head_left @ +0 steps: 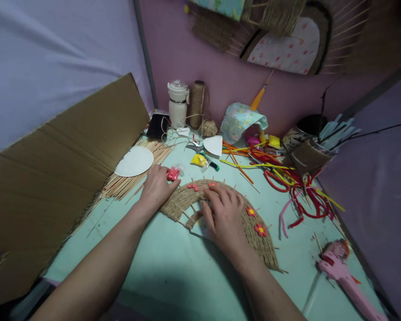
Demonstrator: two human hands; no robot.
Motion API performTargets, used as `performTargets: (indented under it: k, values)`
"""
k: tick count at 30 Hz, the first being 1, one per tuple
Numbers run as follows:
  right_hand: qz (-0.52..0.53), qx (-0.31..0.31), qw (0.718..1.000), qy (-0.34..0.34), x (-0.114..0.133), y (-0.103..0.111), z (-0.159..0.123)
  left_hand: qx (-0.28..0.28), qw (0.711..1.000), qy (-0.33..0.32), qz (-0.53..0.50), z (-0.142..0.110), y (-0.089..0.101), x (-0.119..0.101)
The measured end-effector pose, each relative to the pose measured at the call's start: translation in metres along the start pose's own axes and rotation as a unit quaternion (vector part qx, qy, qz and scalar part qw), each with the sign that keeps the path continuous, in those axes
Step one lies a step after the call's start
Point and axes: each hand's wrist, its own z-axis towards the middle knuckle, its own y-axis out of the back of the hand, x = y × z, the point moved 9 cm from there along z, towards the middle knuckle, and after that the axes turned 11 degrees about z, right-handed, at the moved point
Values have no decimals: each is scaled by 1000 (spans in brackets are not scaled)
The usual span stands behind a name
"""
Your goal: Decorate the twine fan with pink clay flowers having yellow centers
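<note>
A half-ring woven from jute twine over wooden sticks (254,232) lies on the pale green table (173,267), with small red clay flowers stuck on it. My right hand (222,213) lies flat on its middle, fingers spread and pressing down. My left hand (157,185) rests at the ring's left end, fingers curled towards a small pink clay piece in clear wrap (173,173); whether it grips the piece is unclear.
Bamboo skewers (133,176) and a white paper disc (134,161) lie left, beside a cardboard sheet (60,169). Behind are a white bottle (178,104), twine spools (198,103), scissors (200,151), and pipe cleaners (297,187). A pink glue gun (341,272) lies right.
</note>
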Motion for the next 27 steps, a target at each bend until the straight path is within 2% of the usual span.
performTargets:
  k: [4,9,13,16,23,25,27]
  values:
    - [22,-23,999,21,6,7,0,-23,997,-16,-70,-5,11,-7]
    - [72,-115,990,48,13,29,-4,-86,972,-118,-183,-35,39,-42]
    - [70,-121,990,26,9,29,-5,-73,952,-194,-225,-62,42,-71]
    - [67,-118,991,14,5,27,-4,-80,943,-226,-230,-72,40,-80]
    - [82,-116,990,19,6,28,-2,-92,933,-257,-234,-78,37,-85]
    - [95,-114,989,14,6,29,-2,-76,933,-243,-256,-76,38,-84]
    - [109,-123,986,8,6,33,-1,-48,931,-196,-304,-71,39,-78]
